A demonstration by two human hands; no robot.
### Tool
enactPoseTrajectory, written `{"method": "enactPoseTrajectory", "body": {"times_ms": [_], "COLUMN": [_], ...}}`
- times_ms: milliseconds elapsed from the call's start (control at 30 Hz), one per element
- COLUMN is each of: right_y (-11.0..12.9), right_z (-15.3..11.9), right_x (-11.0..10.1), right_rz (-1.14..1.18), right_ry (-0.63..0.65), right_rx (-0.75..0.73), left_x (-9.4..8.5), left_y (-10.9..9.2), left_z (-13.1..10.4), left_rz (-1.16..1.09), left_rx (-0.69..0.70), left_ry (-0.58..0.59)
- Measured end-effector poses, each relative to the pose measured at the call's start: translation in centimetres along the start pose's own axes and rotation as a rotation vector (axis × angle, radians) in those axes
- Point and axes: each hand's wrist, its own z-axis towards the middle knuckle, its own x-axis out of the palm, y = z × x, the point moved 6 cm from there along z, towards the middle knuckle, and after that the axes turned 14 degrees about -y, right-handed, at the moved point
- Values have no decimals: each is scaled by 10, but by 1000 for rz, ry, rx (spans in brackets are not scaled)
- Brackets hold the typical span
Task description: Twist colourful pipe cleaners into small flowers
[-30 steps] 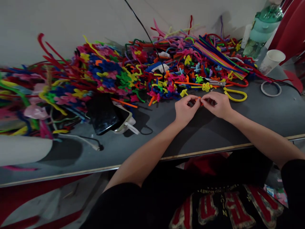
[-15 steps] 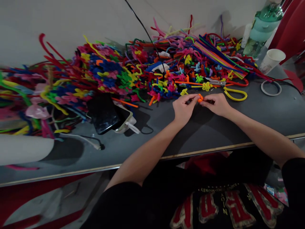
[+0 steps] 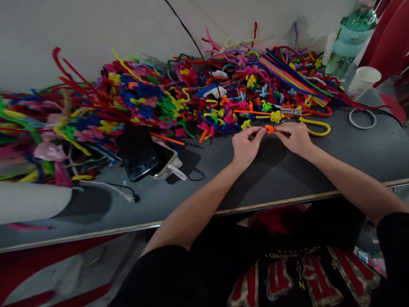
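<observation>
A small orange pipe-cleaner piece (image 3: 270, 128), bent into a compact looped shape, is held between my two hands above the grey table (image 3: 252, 179). My left hand (image 3: 247, 146) pinches its left side with thumb and forefinger. From the right, my right hand (image 3: 295, 137) pinches the other side, its fingers curled. Just beyond the hands lie a yellow pipe-cleaner flower (image 3: 276, 116) and scissors with yellow handles (image 3: 319, 134).
A heap of coloured pipe cleaners and flowers (image 3: 143, 100) runs along the wall. Left of my arms are a black phone (image 3: 140, 153) and a pale power bank (image 3: 171, 164). At the right stand a tape roll (image 3: 362, 126), a paper cup (image 3: 361, 83) and a green bottle (image 3: 349, 47).
The orange piece has turned a little and shows more between the fingertips. My fingertips have moved slightly apart; the arms stay almost in place.
</observation>
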Motion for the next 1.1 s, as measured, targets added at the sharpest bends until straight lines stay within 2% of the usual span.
{"method": "enactPoseTrajectory", "body": {"times_ms": [233, 433, 600, 767, 900, 1100], "right_y": [-3, 2, 3, 3, 3, 15], "right_z": [0, -2, -2, -4, -5, -7], "right_x": [-1, -3, -3, -2, 3, 9], "right_rz": [3, 42, 8, -39, -102, -161], "right_ry": [-6, -29, -27, -26, 37, 184], "right_rx": [23, -52, -35, -31, -58, -112], "left_x": [0, 0, 0, 1, 1, 0], "left_y": [-3, -6, -8, -9, -11, -11], "left_z": [-1, -3, -3, -4, -6, -8], "left_rz": [81, 92, 74, 48, 49, 98], "left_rx": [106, 167, 176, 117, 71, 86], "left_ry": [19, 23, 55, 70, 52, -3]}}
